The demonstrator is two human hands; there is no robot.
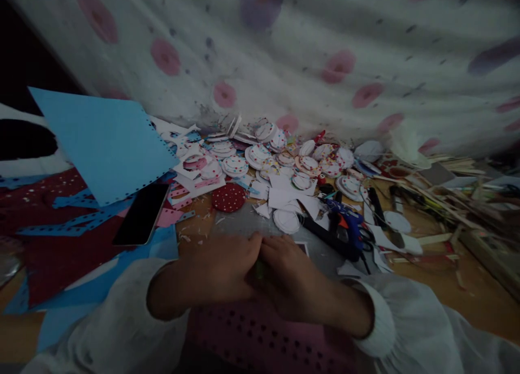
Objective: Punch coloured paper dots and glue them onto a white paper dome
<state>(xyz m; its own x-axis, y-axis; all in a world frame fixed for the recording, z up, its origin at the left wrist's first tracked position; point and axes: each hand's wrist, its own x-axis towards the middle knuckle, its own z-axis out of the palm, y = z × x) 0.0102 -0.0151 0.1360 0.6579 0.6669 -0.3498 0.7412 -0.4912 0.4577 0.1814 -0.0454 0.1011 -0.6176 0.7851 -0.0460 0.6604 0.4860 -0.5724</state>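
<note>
My left hand (221, 268) and my right hand (290, 276) meet at the near edge of the grey mat (239, 227), fingers curled in and thumbs side by side. A small greenish thing (259, 270) shows dimly between them; blur and the fingers hide its kind. Below the hands lies a pink sheet with dark dots (260, 330). Just beyond them are a dark red round piece with white dots (228, 197) and a white paper disc (286, 221). A glue gun with a blue body (352, 225) rests to the right of the disc.
At left, a blue sheet (105, 146) stands tilted behind a dark phone (142, 214), over red and blue scraps. Several dotted discs (234, 166) are heaped along the back, before a flowered curtain (284, 54). Wooden sticks (434, 238) clutter the right side.
</note>
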